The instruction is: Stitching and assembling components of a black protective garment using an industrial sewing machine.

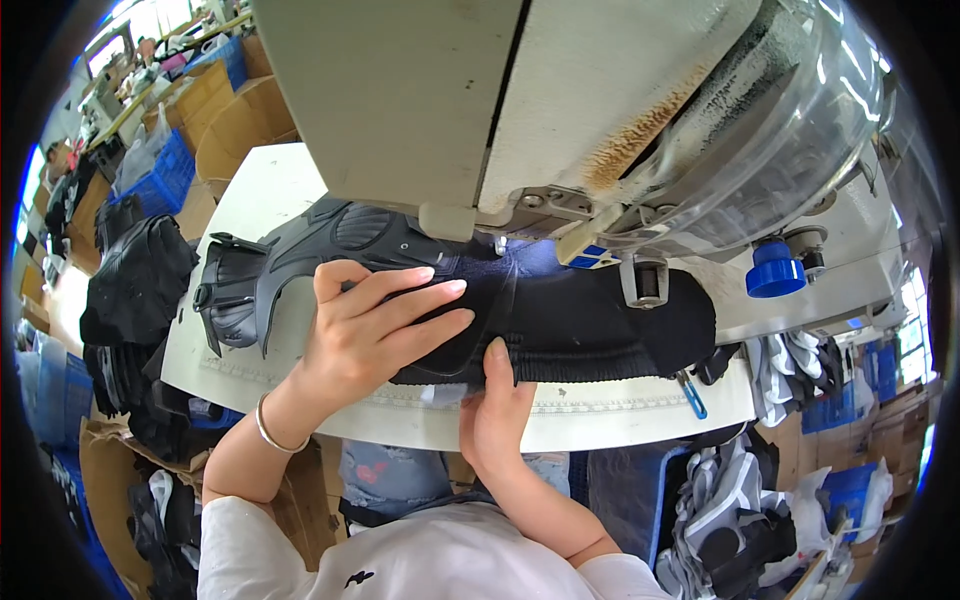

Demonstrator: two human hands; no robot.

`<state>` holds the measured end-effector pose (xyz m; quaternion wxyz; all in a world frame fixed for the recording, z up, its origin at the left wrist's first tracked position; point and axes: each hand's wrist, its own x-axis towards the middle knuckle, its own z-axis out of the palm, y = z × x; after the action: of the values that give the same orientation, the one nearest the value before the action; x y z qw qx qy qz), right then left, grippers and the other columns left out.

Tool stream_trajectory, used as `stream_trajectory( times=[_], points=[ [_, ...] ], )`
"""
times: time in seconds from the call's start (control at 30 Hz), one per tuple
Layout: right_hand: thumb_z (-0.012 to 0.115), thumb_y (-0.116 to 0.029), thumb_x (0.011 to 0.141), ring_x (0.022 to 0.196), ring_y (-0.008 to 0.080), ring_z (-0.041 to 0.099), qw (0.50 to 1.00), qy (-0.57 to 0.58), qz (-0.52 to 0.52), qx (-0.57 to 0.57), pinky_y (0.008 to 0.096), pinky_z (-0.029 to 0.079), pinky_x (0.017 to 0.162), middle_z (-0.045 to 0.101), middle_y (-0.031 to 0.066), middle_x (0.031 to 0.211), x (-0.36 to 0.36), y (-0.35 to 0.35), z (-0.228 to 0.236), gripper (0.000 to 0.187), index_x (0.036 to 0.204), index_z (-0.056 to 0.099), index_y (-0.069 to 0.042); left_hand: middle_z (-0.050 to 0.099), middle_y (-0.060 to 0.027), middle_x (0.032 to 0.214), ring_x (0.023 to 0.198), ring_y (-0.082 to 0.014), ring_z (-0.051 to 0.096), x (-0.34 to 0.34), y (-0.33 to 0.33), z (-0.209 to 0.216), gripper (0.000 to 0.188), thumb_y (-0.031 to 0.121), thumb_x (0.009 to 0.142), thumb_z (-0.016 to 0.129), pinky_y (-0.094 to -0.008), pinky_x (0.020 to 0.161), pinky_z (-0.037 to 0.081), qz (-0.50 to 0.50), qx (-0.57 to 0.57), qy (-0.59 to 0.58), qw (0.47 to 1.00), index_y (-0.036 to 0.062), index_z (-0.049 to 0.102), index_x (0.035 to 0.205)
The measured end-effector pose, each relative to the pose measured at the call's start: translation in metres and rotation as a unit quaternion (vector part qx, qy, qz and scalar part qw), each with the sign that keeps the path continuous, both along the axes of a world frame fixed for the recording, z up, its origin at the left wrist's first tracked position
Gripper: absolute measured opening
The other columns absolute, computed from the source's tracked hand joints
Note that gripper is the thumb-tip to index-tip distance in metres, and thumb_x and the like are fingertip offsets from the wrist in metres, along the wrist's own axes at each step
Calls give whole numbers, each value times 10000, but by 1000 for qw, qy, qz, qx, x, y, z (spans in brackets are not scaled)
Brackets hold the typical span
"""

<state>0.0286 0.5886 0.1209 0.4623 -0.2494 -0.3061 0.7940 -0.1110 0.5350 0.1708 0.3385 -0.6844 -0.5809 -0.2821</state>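
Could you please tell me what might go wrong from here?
The left hand has its fingertips close to the lit spot under the sewing machine, so they might get caught if they slide inward. The right hand has a thumb on the black piece; uneven pulling could pucker its edge. The blue tool near the edge of the table might be knocked off.

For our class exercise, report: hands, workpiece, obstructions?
Left hand rests on long black fabric piece. Right hand holds near edge, thumb atop. Boxy pale sewing-machine head overhangs far side.
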Motion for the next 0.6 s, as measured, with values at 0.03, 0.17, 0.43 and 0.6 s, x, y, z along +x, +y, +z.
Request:
stream_trajectory(
  times=[0.03,0.17,0.43,0.6],
  points=[
    [525,-103,955,1074,156,554,1000,12,0,3,324,458,935,562,81,1221,0,0,-4,315,1254,489,-9,692,36,1044,919,-122,616,0,-1,0,219,186,690,661,-292,804,326,4,-1,1,1000,201,727,898],
    [547,-109,939,1132,174,527,998,53,32,-25,356,434,972,537,78,1258,2,-1,-17,371,1290,454,-32,685,32,1059,934,-127,617,1,-4,4,216,185,701,644,-303,808,361,-2,-10,12,1000,197,714,905],
    [546,-75,858,1255,240,451,926,146,271,-217,410,322,1079,494,71,1339,39,-35,-44,514,1354,414,-72,708,4,855,783,-158,663,7,-67,31,233,105,611,684,-302,724,439,8,-21,-56,998,141,697,841],
    [563,-73,853,1286,266,424,889,205,368,-179,438,295,1100,471,68,1355,49,-67,-47,545,1369,388,-74,704,-15,814,730,-179,548,8,-99,73,204,35,682,732,-291,715,446,94,-109,-299,943,82,737,880]
  ],
)
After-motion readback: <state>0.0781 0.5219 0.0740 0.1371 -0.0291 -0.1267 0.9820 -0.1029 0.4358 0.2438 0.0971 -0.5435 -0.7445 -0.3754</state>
